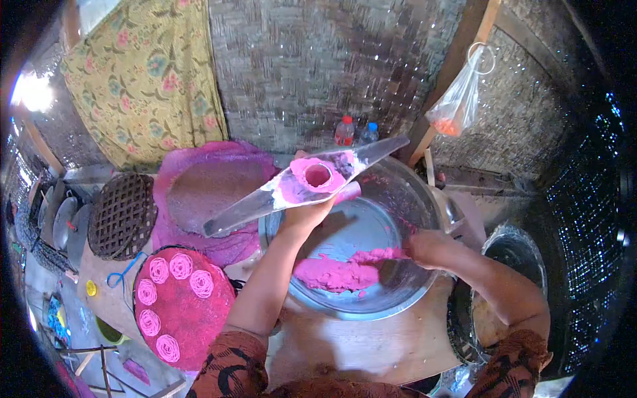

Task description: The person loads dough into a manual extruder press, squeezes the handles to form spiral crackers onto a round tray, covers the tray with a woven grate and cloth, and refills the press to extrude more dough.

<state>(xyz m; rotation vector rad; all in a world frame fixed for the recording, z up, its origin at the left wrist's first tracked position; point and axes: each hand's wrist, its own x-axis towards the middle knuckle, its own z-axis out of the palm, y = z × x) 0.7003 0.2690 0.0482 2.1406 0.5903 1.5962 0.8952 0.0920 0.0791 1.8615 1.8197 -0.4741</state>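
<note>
My left hand (312, 211) is wrapped round a long tool (317, 176) with a flat, tapered bar and a round opening in the middle, smeared with pink dough. It is held above a large metal basin (361, 313). Inside the basin lies a lump of pink dough (337, 274). My right hand (428, 249) is closed at the basin's right side, by the end of the dough; what its fingers hold is hidden. Several pink coiled noodle rounds (200, 282) lie on a round red tray (186, 328) at the left.
A dark woven basket (123, 215) and pink cloth (245, 152) are left of the basin. Two bottles (344, 131) stand behind it. At the right is a bucket (514, 245). A plastic bag (458, 113) hangs from a post.
</note>
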